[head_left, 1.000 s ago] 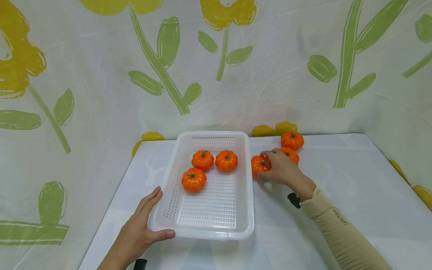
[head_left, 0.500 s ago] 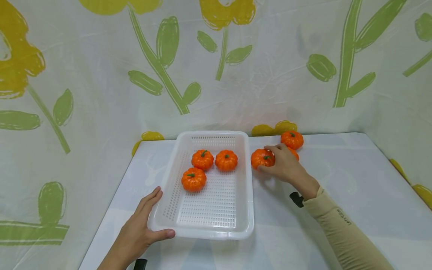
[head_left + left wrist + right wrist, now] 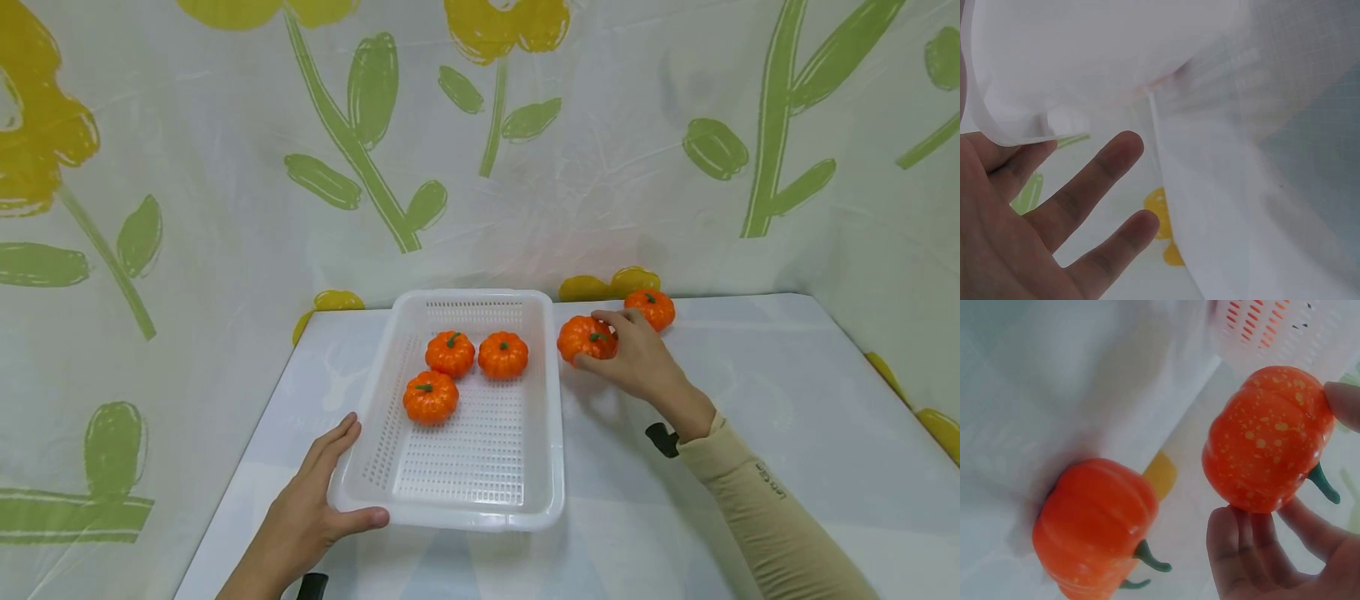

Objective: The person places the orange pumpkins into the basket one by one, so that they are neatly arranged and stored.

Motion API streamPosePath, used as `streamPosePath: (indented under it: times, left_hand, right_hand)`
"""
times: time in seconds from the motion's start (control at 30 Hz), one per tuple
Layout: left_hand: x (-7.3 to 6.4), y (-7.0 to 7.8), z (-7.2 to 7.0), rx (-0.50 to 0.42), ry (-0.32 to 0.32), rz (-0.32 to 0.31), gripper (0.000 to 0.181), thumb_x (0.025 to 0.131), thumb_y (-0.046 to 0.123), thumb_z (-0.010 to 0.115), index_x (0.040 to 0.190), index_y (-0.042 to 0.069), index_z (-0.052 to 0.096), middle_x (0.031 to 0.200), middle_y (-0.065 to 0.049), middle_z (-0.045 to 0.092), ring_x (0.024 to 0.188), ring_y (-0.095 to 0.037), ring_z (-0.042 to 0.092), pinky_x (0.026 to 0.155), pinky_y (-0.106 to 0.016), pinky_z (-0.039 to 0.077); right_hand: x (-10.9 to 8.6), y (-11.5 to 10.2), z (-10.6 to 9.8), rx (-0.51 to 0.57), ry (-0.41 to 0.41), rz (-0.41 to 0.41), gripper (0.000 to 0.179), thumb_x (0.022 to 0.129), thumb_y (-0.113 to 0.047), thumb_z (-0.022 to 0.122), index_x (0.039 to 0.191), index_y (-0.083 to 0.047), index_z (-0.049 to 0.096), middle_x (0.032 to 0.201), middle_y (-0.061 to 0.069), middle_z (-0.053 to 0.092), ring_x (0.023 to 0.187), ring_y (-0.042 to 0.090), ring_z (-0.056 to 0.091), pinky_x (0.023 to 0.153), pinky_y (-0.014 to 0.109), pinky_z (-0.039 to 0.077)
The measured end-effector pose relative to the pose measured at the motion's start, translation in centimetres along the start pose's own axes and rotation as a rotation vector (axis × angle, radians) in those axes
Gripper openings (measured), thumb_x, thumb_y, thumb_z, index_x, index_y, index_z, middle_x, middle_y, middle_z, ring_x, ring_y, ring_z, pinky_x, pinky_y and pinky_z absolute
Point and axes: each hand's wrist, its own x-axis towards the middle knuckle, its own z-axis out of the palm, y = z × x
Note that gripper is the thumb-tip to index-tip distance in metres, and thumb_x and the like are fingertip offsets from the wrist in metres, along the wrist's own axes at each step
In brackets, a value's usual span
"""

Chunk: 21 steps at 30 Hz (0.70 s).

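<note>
My right hand [image 3: 637, 354] pinches an orange toy pumpkin [image 3: 583, 338] with a green stem, between thumb and fingers. In the right wrist view that pumpkin [image 3: 1269, 437] shows yellow specks and hangs above the table beside the basket. My left hand [image 3: 307, 492] rests against the near left corner of a white perforated plastic basket [image 3: 525, 521]. Its thumb lies along the front rim and its fingers are spread along the left side. In the left wrist view two straight fingers [image 3: 1094, 181] stand apart from the basket wall. Three pumpkins [image 3: 431, 397] sit inside the basket.
Behind my right hand another pumpkin [image 3: 651, 309] stands near the table's back edge. The right wrist view shows a pumpkin [image 3: 1097, 519] with a second stem below it. A flower-printed curtain [image 3: 600, 167] hangs behind the white table [image 3: 750, 400].
My right hand has lifted the pumpkin and drawn it slightly away from me, beside the basket's right rim. Another loose pumpkin is now covered by this hand. My left hand keeps its place.
</note>
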Motion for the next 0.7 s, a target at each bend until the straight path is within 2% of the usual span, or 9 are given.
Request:
streamPosePath:
  times: [0.3,0.7]
  left_hand:
    - [0.0,-0.1,0.1,-0.009,0.004,0.006,0.124,0.062,0.073,0.082,0.162,0.027,0.025,0.167,0.007,0.017,0.142,-0.034,0.038,0.100,-0.063,0.046]
    - [0.0,-0.2,0.1,-0.020,0.004,0.006,0.124,0.062,0.073,0.081,0.162,0.028,0.025,0.167,0.009,0.017,0.143,-0.033,0.038,0.101,-0.063,0.046]
  right_hand:
    - [-0.1,-0.3,-0.3,0.036,0.054,-0.014,0.080,0.082,-0.046,0.082,0.143,-0.003,0.053,0.134,0.026,0.044,0.111,0.038,0.051,0.095,0.058,0.049]
    - [-0.2,-0.5,-1.5,0.038,0.112,-0.057,0.078,0.083,-0.046,0.081,0.143,-0.003,0.053,0.127,0.022,0.048,0.110,0.035,0.054,0.090,0.054,0.050]
